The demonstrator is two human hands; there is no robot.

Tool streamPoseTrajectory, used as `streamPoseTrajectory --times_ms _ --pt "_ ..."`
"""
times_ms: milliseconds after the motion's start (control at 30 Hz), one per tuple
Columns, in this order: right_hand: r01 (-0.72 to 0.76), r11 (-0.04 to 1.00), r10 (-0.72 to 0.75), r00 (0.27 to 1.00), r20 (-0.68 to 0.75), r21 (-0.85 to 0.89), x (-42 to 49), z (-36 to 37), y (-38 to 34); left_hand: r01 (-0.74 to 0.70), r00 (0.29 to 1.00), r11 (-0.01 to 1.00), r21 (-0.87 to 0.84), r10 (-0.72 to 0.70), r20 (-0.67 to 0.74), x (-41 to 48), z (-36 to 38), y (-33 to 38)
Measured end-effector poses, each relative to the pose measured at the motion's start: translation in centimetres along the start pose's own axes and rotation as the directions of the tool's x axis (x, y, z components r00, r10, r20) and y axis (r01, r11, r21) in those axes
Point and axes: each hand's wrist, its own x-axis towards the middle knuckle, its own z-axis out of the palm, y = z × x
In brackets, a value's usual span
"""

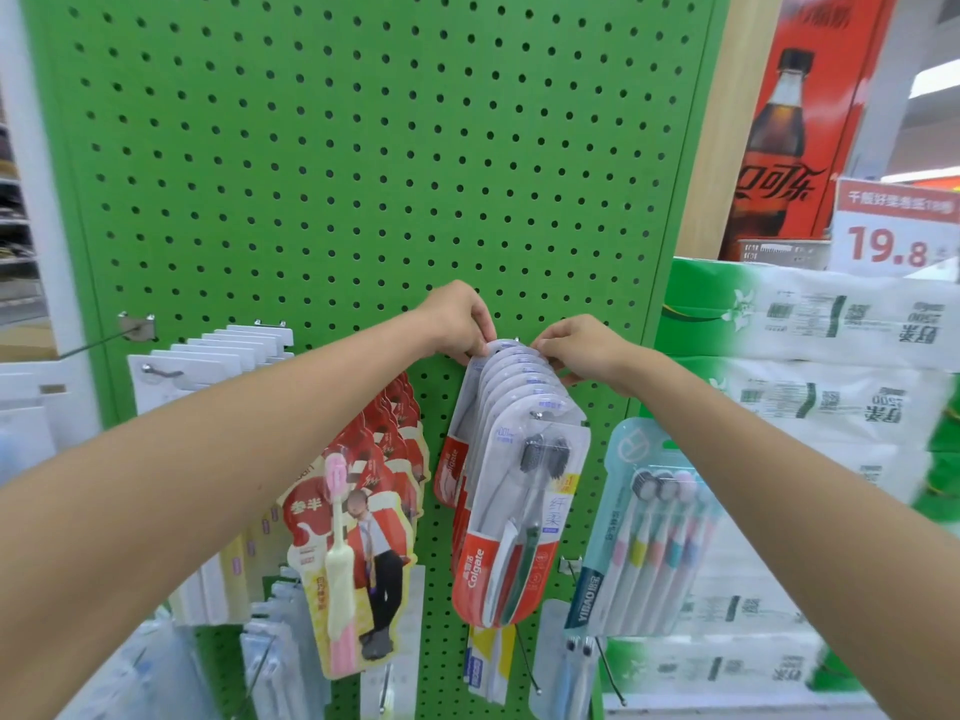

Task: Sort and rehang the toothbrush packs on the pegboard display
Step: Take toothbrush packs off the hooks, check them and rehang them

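A row of red-and-clear Colgate toothbrush packs [514, 491] hangs on one hook in the middle of the green pegboard [353, 163]. My left hand [460, 319] pinches the top of the rearmost packs at the hook's base. My right hand [582, 345] grips the packs' top edges from the right. Left of them hangs a row of red packs with a pink toothbrush [353, 532]. To the right a light-blue multi-brush pack [644, 532] hangs alone.
White packs [208, 366] fill a hook at the left, beside a bare hook [130, 332]. More packs hang on the lower row. Stacked green-and-white tissue packs [810, 366] stand right of the board, with a 19.8 price sign [893, 226] above.
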Motion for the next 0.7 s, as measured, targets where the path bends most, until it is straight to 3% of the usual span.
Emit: streamPoseTrajectory --times_ms 200,433,700 --pt "0.019 1.0 -0.018 0.998 -0.053 0.01 0.3 -0.2 0.0 -0.021 1.0 0.997 -0.074 0.019 -0.018 -0.3 0.6 0.1" --pt "0.004 1.0 -0.004 0.999 -0.036 -0.014 0.3 0.0 0.1 -0.056 0.998 0.998 0.009 0.056 -0.006 -0.4 0.6 0.2" --pt "-0.007 1.0 0.006 0.999 -0.041 -0.031 0.1 0.0 -0.2 0.021 0.998 0.996 -0.086 -0.016 0.053 -1.2 -0.1 0.0"
